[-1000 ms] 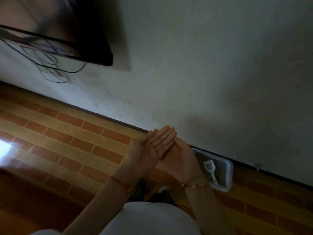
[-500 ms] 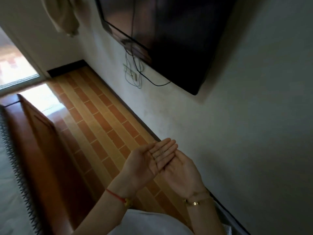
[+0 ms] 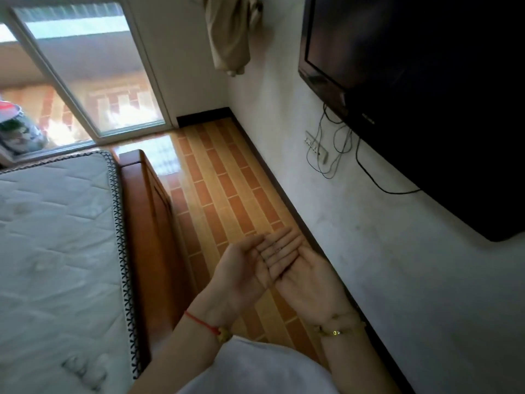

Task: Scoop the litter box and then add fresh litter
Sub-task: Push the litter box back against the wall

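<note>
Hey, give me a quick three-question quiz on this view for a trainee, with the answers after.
1. True or false: the left hand holds a scoop.
2. What is mounted beside the power strip? A television, B mirror, C shelf.
3. Fill in: the left hand rests across the right hand's ____.
Key: 1 false, both hands are open and empty; 2 A; 3 palm.
</note>
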Action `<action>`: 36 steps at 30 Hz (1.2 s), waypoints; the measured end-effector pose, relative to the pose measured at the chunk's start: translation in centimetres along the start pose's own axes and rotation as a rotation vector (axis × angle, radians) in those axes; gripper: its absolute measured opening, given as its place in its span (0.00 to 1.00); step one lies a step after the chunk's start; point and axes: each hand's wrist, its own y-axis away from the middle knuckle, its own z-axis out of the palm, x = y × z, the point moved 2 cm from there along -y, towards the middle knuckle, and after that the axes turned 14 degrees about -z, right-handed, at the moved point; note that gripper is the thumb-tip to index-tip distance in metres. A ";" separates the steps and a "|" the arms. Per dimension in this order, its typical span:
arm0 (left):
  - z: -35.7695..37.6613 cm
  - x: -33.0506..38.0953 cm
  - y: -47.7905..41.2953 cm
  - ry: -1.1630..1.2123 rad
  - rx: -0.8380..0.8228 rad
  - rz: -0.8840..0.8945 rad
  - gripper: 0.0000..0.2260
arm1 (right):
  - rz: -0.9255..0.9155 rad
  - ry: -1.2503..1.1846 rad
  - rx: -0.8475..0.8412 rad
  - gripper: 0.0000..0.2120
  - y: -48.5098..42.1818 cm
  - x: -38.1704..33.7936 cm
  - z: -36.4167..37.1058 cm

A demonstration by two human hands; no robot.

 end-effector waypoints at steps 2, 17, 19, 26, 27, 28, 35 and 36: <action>-1.0 2.8 0.6 0.008 0.015 0.032 0.20 | 0.017 0.000 -0.021 0.26 -2.3 1.0 2.1; -3.7 17.9 -4.0 0.186 0.017 0.143 0.21 | 0.183 0.138 -0.022 0.23 -19.0 0.4 8.5; -3.0 21.0 -5.5 0.197 0.009 0.168 0.21 | 0.202 0.140 -0.038 0.22 -22.2 -1.1 9.9; 0.5 31.9 -10.1 0.266 -0.013 0.294 0.20 | 0.279 0.227 -0.133 0.22 -33.3 -7.2 15.7; 0.8 33.2 -10.7 0.280 -0.012 0.309 0.20 | 0.297 0.257 -0.157 0.22 -34.7 -7.9 16.5; 1.0 34.4 -11.3 0.298 -0.011 0.327 0.20 | 0.318 0.275 -0.180 0.23 -36.2 -8.5 17.2; 1.1 42.6 -13.5 0.396 0.036 0.447 0.20 | 0.423 0.302 -0.254 0.24 -45.1 -9.5 21.6; 0.9 43.7 -13.7 0.403 0.047 0.459 0.20 | 0.430 0.309 -0.259 0.24 -46.4 -9.3 22.2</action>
